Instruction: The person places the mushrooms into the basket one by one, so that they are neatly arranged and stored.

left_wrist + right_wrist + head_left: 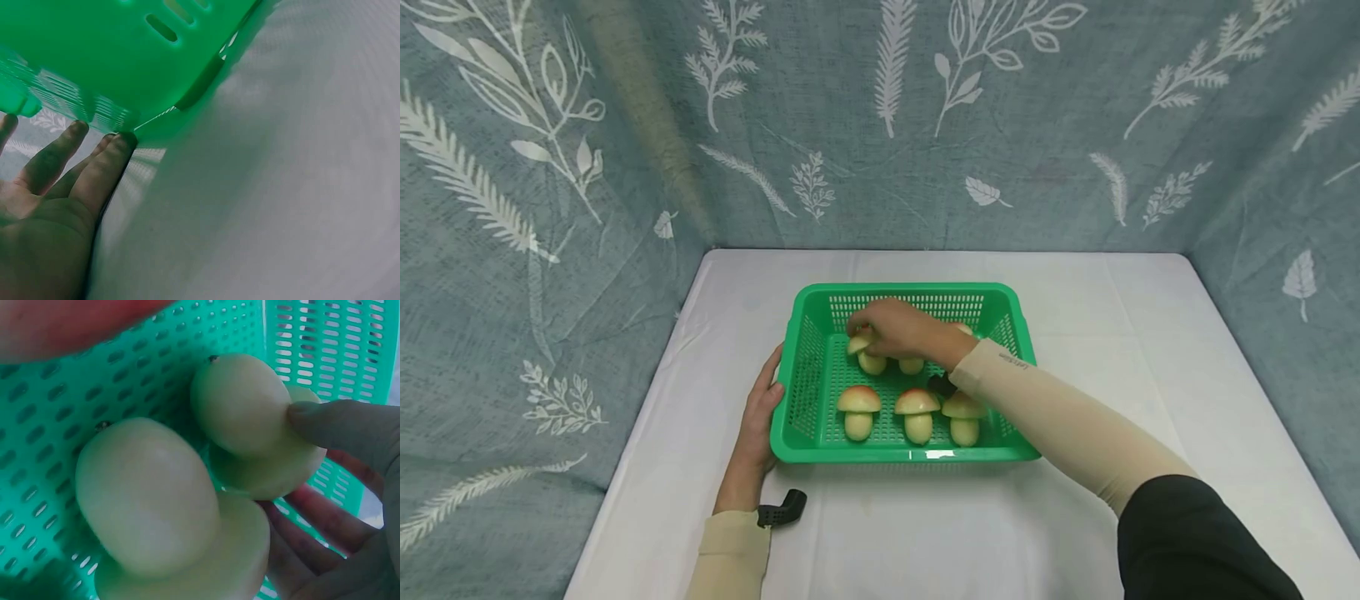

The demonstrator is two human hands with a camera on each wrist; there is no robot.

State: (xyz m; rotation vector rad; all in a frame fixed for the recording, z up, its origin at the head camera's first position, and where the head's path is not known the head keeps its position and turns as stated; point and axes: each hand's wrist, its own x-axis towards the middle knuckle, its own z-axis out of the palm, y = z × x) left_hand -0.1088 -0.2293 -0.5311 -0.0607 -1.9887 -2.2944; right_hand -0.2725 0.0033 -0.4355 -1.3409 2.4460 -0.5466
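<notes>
A green plastic basket (850, 456) with slotted walls holds several toy mushrooms with pale stems and orange-yellow caps. At its back left, my right hand (897, 327) pinches a toy mushroom (240, 403), thumb on the front and fingers behind the cap. Beside it in the right wrist view is another mushroom (147, 497). My left hand (762, 417) rests against the basket's left side, its fingers (103, 175) extended along the outer wall. Along the front stand a left mushroom (859, 402), a middle mushroom (917, 404) and a right mushroom (965, 408). My right forearm partly hides the back row.
The basket stands on a table (1097, 333) covered with a white cloth. A grey-blue curtain (850, 183) with white leaf prints hangs along the back and both sides. A black strap piece (784, 508) sits at my left wrist.
</notes>
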